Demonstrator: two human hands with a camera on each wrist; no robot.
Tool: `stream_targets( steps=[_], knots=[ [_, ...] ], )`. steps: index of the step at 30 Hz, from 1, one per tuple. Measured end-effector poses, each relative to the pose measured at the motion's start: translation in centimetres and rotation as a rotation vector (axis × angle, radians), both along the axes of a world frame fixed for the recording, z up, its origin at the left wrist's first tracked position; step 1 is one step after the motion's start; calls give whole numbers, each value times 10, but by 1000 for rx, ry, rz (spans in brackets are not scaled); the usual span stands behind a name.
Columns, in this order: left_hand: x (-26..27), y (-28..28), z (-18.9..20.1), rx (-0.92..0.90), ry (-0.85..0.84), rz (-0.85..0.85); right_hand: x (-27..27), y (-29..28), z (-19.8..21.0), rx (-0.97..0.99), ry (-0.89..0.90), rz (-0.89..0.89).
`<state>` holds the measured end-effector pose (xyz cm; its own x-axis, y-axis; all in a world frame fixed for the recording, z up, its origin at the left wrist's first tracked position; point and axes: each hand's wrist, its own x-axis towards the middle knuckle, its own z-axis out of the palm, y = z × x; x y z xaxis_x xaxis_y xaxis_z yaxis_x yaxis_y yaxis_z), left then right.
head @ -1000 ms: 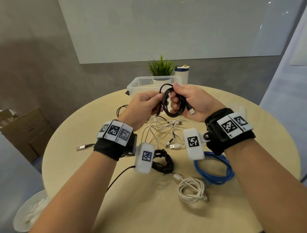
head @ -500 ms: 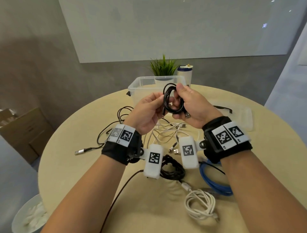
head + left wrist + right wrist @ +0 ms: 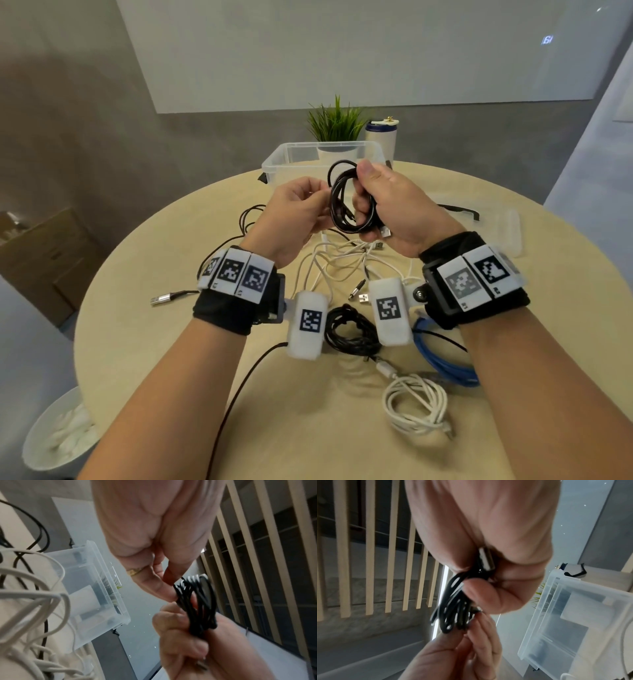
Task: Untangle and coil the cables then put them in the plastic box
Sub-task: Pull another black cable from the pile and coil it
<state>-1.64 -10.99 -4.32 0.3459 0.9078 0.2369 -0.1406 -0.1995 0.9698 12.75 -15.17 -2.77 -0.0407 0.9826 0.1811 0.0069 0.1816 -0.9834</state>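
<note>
A small black cable coil (image 3: pixel 346 205) is held up over the table, just in front of the clear plastic box (image 3: pixel 287 161). My right hand (image 3: pixel 363 192) grips the coil's right side, thumb on top, with a silver USB plug (image 3: pixel 485 559) against the palm. My left hand (image 3: pixel 322 204) pinches the coil's left side with its fingertips (image 3: pixel 169 595). Below the hands lies a tangle of white cables (image 3: pixel 342 260). A loose black cable (image 3: pixel 246 219) runs off to the left. Nearer me lie a coiled black cable (image 3: pixel 349 332), a coiled blue cable (image 3: pixel 442 363) and a coiled white cable (image 3: pixel 414 404).
The box's clear lid (image 3: pixel 507 229) lies at the right of the round table. A potted plant (image 3: pixel 337 120) and a white bottle (image 3: pixel 380 137) stand behind the box. A white bin (image 3: pixel 61 431) and a cardboard box (image 3: pixel 41 253) sit on the floor to the left.
Both hands have carried the black coil a little up and toward the box. The plug that stuck out to the right now lies against the right palm.
</note>
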Motion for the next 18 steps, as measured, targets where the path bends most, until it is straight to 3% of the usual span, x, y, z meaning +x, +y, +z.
stream_targets(
  steps=[7, 13, 18],
  knots=[
    [-6, -11, 2, -157, -186, -87, -4, -3, -1, 25, -121, 0],
    [-9, -18, 8, -64, -30, -146, -3, 1, -4, 53, -206, -58],
    [-9, -13, 1, -22, 155, -117, 0, 0, -7, 77, -248, 4]
  ],
)
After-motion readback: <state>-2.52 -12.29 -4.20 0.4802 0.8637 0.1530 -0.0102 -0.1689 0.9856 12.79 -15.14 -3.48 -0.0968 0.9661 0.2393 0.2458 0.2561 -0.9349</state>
